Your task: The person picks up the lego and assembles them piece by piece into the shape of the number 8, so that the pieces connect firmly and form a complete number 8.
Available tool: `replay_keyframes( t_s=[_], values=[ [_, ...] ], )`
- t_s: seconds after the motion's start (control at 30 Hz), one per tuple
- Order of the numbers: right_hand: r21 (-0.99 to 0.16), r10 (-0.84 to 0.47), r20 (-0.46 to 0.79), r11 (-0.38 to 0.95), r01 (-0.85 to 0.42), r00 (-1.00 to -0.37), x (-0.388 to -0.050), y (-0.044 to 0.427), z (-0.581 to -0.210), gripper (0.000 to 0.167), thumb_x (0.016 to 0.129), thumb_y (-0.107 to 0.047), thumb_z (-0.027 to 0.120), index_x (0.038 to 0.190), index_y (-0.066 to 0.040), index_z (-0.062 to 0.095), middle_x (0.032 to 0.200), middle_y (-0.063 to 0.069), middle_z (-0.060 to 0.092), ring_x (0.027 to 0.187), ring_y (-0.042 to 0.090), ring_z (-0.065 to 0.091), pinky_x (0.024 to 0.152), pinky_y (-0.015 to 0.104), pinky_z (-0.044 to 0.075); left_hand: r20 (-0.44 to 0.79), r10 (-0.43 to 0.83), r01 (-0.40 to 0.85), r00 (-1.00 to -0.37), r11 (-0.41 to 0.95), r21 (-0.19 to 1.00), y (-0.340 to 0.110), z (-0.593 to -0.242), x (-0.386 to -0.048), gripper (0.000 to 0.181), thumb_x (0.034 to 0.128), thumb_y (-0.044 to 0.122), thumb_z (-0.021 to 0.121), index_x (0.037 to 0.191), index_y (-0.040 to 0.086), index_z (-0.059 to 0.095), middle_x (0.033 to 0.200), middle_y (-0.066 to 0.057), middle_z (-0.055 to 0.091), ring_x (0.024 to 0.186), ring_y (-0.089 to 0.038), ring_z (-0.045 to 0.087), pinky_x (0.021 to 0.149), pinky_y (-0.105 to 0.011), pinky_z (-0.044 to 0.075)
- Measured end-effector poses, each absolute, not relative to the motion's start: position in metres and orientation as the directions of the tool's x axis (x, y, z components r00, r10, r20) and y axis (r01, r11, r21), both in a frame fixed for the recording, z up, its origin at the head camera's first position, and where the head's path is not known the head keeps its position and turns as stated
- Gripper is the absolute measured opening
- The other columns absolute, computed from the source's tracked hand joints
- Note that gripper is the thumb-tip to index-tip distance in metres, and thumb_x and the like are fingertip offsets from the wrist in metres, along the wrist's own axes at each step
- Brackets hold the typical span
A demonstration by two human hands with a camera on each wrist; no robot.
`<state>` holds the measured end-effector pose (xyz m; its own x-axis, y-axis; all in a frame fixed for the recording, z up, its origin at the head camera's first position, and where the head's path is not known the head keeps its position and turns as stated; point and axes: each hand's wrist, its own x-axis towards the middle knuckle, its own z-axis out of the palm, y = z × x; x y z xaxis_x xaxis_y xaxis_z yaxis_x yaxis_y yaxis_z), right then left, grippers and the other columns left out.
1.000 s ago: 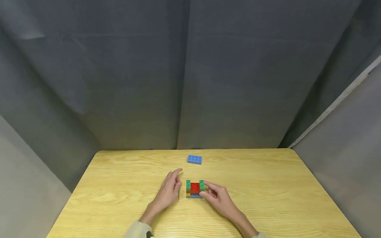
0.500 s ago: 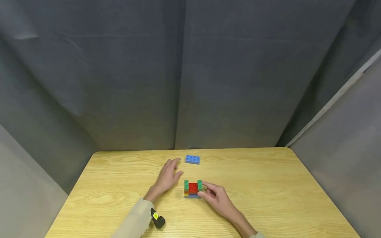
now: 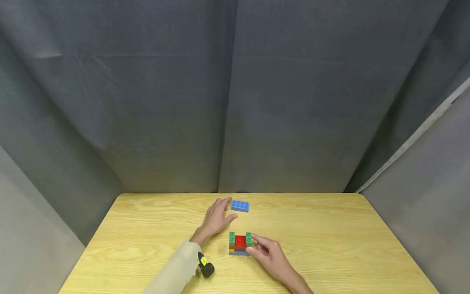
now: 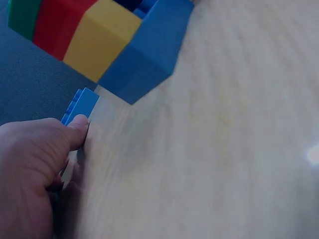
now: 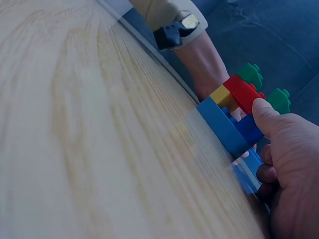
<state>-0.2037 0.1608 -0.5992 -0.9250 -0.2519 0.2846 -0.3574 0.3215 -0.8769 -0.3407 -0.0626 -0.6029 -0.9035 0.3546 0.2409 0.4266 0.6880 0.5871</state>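
Observation:
A blue toy brick with two rows of studs lies near the back of the table. Just left of it, my left hand reaches with thumb and fingers spread; whether a fingertip touches the brick, I cannot tell. Closer to me stands a stack of toy bricks: a blue base, a yellow and a dark blue brick, a red brick, and two green ones on top. My right hand pinches this stack at its right end, thumb in front; some fingers are hidden behind it.
The wooden table ends at a grey curtain behind the blue brick. Grey panels stand along both sides. A small black device is strapped to the left sleeve, low over the table.
My left hand has moved forward from beside the stack to the loose blue brick, its fingers spreading. The right hand keeps its hold, and the stack stays in place.

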Motion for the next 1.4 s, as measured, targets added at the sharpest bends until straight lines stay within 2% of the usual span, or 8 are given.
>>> replay_keyframes(
  t_s=[0.43,0.7,0.9,1.2,1.4],
  values=[
    [-0.885,-0.275,0.273,0.304,-0.353,-0.922,-0.211,0.155,-0.600,0.046,0.098,-0.022,0.075,0.135,0.004,0.066,0.065,-0.012,0.043,0.055,-0.004,0.033,0.051,0.015,0.032,0.208,0.315,0.375,-0.926,0.709,0.597,-0.060,-0.604,-0.355,0.060,0.0964,0.031,0.077,0.148,0.008,0.057,0.098,-0.002,0.055,0.083,-0.016,0.048,0.085,-0.042,0.042],
    [-0.877,-0.260,0.263,0.337,-0.343,-0.929,-0.216,0.158,-0.601,0.047,0.097,-0.023,0.076,0.135,0.004,0.066,0.065,-0.011,0.044,0.056,-0.004,0.034,0.052,0.015,0.032,0.224,0.279,0.357,-0.934,0.724,0.590,-0.055,-0.604,-0.359,0.042,0.0964,0.032,0.077,0.132,0.012,0.069,0.101,-0.002,0.059,0.087,-0.016,0.053,0.083,-0.040,0.043],
    [-0.875,-0.260,0.272,0.334,-0.351,-0.926,-0.220,0.161,-0.601,0.048,0.097,-0.021,0.076,0.134,0.007,0.065,0.065,-0.011,0.044,0.057,-0.004,0.035,0.052,0.015,0.033,0.199,0.297,0.355,-0.934,0.704,0.615,-0.060,-0.599,-0.352,0.039,0.0962,0.031,0.078,0.128,0.010,0.070,0.097,-0.002,0.058,0.084,-0.016,0.049,0.082,-0.039,0.040],
    [-0.863,-0.265,0.299,0.334,-0.378,-0.917,-0.224,0.162,-0.600,0.047,0.097,-0.020,0.076,0.134,0.006,0.065,0.065,-0.012,0.045,0.056,-0.004,0.035,0.051,0.016,0.033,0.199,0.316,0.365,-0.928,0.650,0.667,-0.075,-0.593,-0.338,0.039,0.0947,0.030,0.080,0.125,0.007,0.072,0.089,-0.005,0.054,0.078,-0.013,0.044,0.071,-0.030,0.034],
    [-0.865,-0.265,0.295,0.335,-0.374,-0.918,-0.228,0.163,-0.601,0.047,0.097,-0.021,0.076,0.134,0.006,0.065,0.064,-0.011,0.045,0.055,-0.004,0.035,0.050,0.016,0.032,0.192,0.288,0.334,-0.938,0.617,0.713,-0.085,-0.594,-0.324,0.036,0.0958,0.030,0.078,0.124,0.008,0.070,0.088,-0.004,0.052,0.078,-0.013,0.045,0.070,-0.029,0.037]
  ],
)
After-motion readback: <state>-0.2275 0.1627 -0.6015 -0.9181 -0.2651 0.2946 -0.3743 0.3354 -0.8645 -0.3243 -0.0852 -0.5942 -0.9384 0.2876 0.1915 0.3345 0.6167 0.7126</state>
